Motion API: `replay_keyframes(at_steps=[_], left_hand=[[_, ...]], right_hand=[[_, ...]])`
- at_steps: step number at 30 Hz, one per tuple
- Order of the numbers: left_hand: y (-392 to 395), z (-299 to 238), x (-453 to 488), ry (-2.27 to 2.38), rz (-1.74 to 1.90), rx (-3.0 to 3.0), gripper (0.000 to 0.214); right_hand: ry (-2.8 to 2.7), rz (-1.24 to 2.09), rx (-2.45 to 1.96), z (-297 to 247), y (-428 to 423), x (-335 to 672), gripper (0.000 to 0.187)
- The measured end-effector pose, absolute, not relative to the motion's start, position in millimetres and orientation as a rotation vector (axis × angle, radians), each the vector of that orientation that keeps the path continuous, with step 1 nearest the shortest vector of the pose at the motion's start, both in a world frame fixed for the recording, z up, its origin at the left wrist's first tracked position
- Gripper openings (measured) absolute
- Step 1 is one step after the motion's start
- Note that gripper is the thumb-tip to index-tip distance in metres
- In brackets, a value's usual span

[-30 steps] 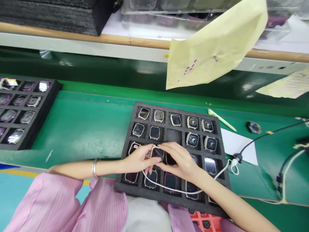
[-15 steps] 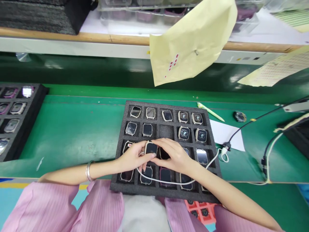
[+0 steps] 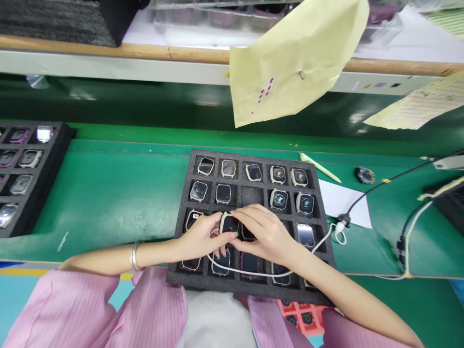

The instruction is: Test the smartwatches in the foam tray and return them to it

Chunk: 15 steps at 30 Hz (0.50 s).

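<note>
Well, nearest me, below the surface's front edge, a red tray (image 3: 297, 330) shows between my pink sleeves (image 3: 90, 304), with small dark round pieces in its compartments. The black foam tray (image 3: 224, 288) juts over that front edge, and a white cable (image 3: 250, 274) bows across its nearest row of watches. My left hand (image 3: 203, 237), a silver bracelet (image 3: 134, 256) on its wrist, is partly closed, thumb and fingers pinching the left side of a pale-rimmed watch (image 3: 229, 224). My right hand (image 3: 266, 229) is half curled, its fingertips meeting the watch's right side. So the watch sits between both hands, over the foam tray's third row from the far edge, towards its left edge. From beside my left hand the cable runs under my right forearm to a black connector (image 3: 343, 220) off the foam tray's right edge, by a sheet of white paper (image 3: 335, 193). Near the foam tray's far right corner lies a green pen (image 3: 322, 168); further right is a dark round object (image 3: 365, 175). Another foam tray (image 3: 58, 166) holds watches towards the surface's far left corner. Beyond, yellow paper (image 3: 286, 77) hangs from the shelf (image 3: 87, 63).
</note>
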<state>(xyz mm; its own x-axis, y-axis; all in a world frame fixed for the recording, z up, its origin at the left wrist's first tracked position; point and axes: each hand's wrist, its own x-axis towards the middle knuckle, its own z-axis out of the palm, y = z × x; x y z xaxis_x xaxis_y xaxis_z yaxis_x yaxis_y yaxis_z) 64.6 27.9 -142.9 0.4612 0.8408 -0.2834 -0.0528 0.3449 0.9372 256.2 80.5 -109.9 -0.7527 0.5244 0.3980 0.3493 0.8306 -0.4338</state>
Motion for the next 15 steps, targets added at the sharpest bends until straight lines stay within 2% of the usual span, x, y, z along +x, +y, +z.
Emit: replay_keyframes(at_steps=[11, 15], left_hand=[[26.0, -143.9, 61.3, 0.922, 0.692, 1.194, 0.047], [30.3, -139.8, 64.0, 0.914, 0.787, 1.068, 0.039]], right_hand=[[-2.460, 0.575, -0.663, -112.8, 79.7, 259.3, 0.036], [-2.509, 0.417, -0.632, -107.7, 79.7, 259.6, 0.035]])
